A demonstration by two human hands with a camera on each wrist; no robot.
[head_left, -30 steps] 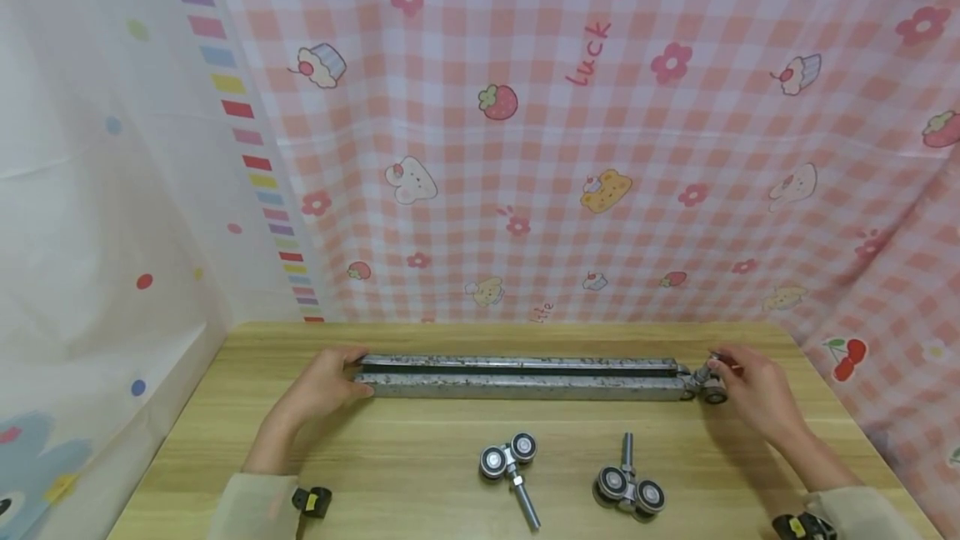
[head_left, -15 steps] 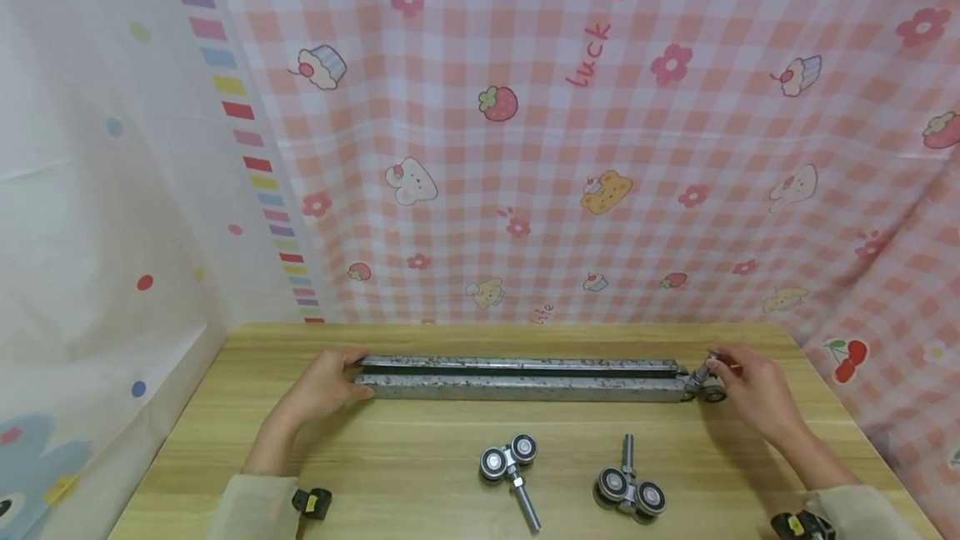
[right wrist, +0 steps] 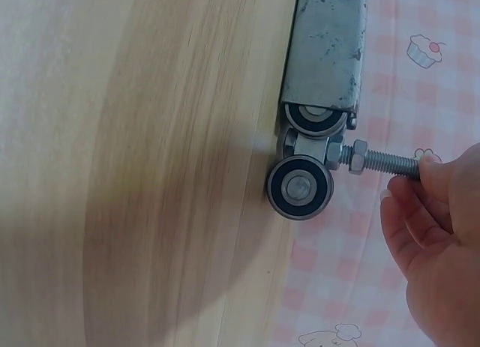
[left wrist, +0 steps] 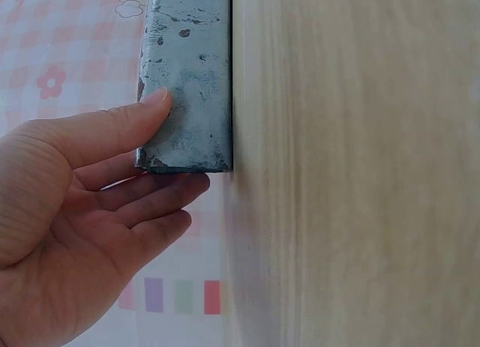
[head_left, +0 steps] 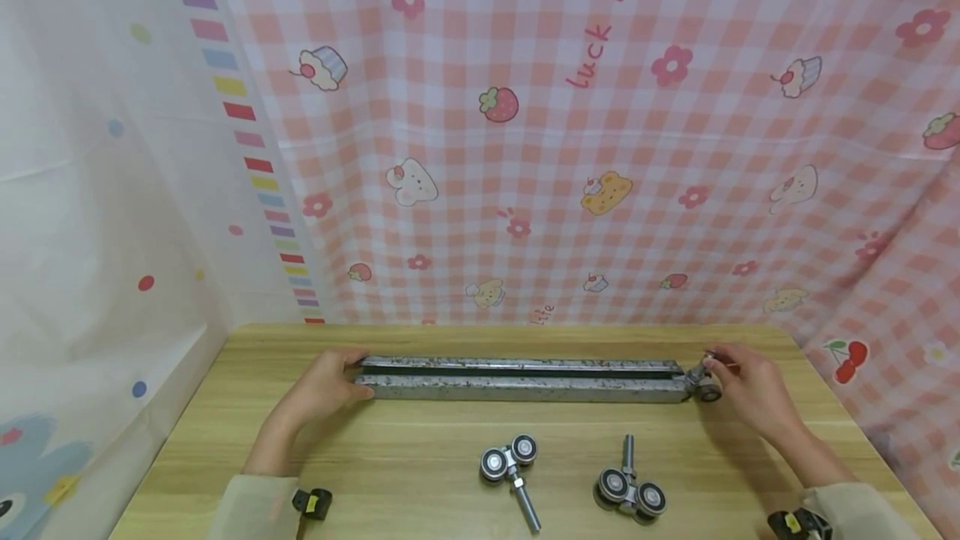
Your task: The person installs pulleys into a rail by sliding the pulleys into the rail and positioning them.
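A worn grey metal track with a slot along its top lies across the back of the table. My left hand grips its left end; in the left wrist view the thumb presses the side and the other fingers reach behind the end. My right hand pinches the threaded bolt of a roller trolley at the track's right end. One wheel sits partly inside the track's mouth, while the other stays outside. The bolt points upward, with nuts on it near the wheels.
Two more roller trolleys lie nearer the front: one with its bolt toward me, another with its bolt pointing away. The wooden table meets a pink checked cloth at the back.
My right hand has moved slightly left with the trolley, and its leading wheel has gone further into the track's end. The left hand and the track have stayed put.
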